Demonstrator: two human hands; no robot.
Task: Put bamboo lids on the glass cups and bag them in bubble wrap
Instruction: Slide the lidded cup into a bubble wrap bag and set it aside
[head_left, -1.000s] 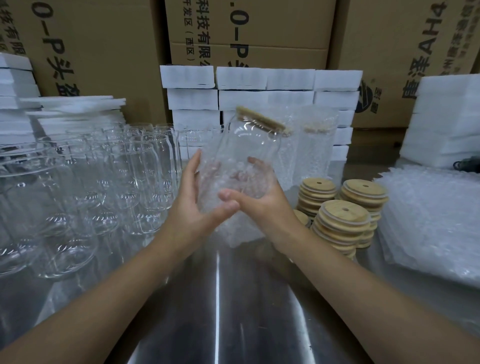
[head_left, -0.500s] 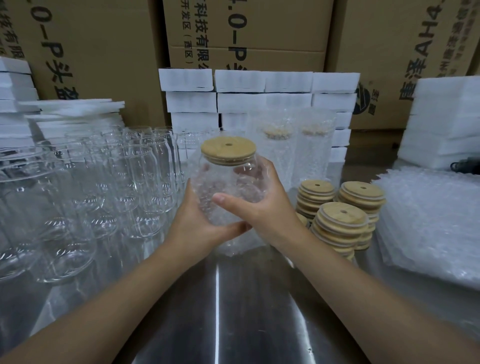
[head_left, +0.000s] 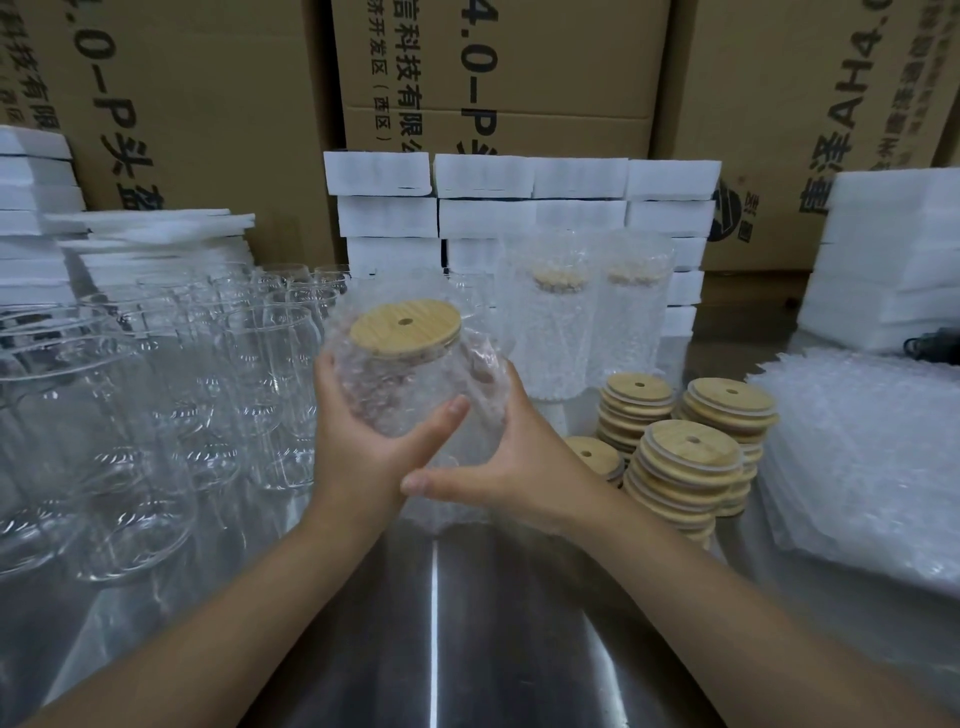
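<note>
A glass cup (head_left: 395, 384) capped with a round bamboo lid (head_left: 405, 328) sits partly inside a clear bubble wrap bag (head_left: 483, 374), held above the steel table and tilted toward me. My left hand (head_left: 363, 447) grips the cup's left side and base, thumb across the front. My right hand (head_left: 498, 467) holds the bag's right side and bottom. Stacks of spare bamboo lids (head_left: 685, 457) stand to the right. Two bagged cups (head_left: 587, 322) stand upright behind.
Several bare glass cups (head_left: 156, 395) crowd the left of the table. A pile of flat bubble wrap bags (head_left: 857, 467) lies at right. White foam blocks (head_left: 524, 208) and cardboard boxes (head_left: 498, 78) line the back. The steel tabletop (head_left: 467, 623) stretches toward me.
The lidded cup has turned upright from a steep tilt and come lower and nearer. My right hand slid down toward the bag's bottom, and my left thumb now crosses the front.
</note>
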